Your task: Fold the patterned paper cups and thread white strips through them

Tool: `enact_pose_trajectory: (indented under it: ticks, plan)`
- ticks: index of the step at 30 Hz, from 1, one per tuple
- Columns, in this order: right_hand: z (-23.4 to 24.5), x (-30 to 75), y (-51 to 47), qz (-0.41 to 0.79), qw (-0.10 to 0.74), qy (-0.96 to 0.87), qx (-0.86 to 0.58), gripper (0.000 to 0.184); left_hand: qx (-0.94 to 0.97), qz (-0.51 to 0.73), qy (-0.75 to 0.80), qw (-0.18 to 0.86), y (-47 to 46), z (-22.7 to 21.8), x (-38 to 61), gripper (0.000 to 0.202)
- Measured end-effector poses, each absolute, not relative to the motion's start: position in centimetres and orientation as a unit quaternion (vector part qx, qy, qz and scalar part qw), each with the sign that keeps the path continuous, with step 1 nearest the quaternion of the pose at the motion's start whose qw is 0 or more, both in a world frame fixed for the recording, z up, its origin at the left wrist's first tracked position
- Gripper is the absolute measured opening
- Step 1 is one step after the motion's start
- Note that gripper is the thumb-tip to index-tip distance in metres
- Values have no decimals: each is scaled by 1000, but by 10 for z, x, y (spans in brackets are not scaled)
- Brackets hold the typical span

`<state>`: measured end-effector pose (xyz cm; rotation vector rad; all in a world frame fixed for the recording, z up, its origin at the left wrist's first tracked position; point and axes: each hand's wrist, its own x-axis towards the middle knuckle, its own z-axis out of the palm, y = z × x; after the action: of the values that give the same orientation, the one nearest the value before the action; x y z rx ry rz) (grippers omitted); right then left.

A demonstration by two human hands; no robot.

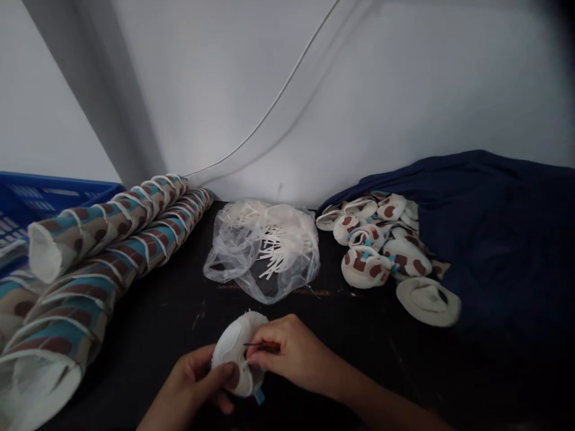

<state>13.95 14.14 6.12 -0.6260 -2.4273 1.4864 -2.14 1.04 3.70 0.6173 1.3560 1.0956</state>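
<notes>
My left hand [202, 380] is closed around the lower left edge of a round white fabric piece [236, 338] with a brown patch and a small blue tab. Pinched in my right hand [291, 353] is a small thin tool with a reddish-brown handle [269, 346]. Its dark tip points left over the opening in the middle of the fabric piece. The fingers of my right hand touch the piece's right side, and I cannot make out the exact kind of tool.
Behind my hands lies a clear plastic bag [265, 287] of thin white strips [276, 245]. Long stacked rolls of patterned fabric [135, 257] run along the left, by a blue crate [90, 190]. Several similar fabric pieces [366, 267] are piled right, beside dark blue cloth [503, 239].
</notes>
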Motion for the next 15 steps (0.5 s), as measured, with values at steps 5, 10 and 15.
enact_pose_trajectory:
  ticks: [5, 10, 15]
  plan:
    - [58, 143, 136, 529, 112, -806, -240, 5, 243, 504, 556, 614, 6, 29, -14, 33]
    - [59, 145, 124, 571, 119, -769, -262, 9, 289, 500, 573, 582, 8, 26, -19, 35]
    - [58, 144, 117, 583, 125, -755, -273, 8, 311, 475, 608, 555, 10, 31, -26, 29]
